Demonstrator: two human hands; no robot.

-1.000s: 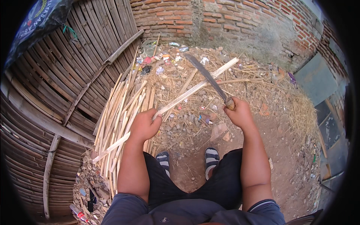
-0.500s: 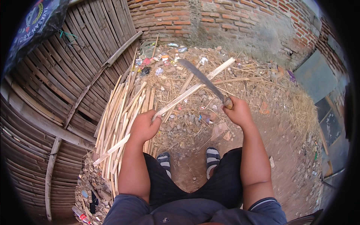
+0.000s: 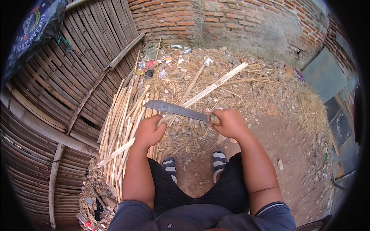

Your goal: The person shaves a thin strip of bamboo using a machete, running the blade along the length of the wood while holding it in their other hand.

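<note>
My left hand (image 3: 149,131) is closed round a long, pale split bamboo strip (image 3: 217,83), which slants from the pile at lower left up to the far right. In my right hand (image 3: 232,124) is the wooden handle of a machete (image 3: 181,111). Its broad, dark blade points left and crosses over the strip just beyond my left fingers. Whether the edge touches the strip I cannot tell. Beside my left forearm lies a pile of similar strips (image 3: 122,115) on the ground.
A bamboo slat wall (image 3: 42,67) stands on the left, a brick wall (image 3: 169,19) at the back. Rubble, dry straw (image 3: 314,115) and litter cover much of the ground. Grey panels (image 3: 324,75) lean at the right. My sandalled feet (image 3: 219,163) are close below the hands.
My right hand has moved left and nearer to me. The machete's blade has swung down from pointing far left to lying nearly level across the strip. My left hand keeps its grip.
</note>
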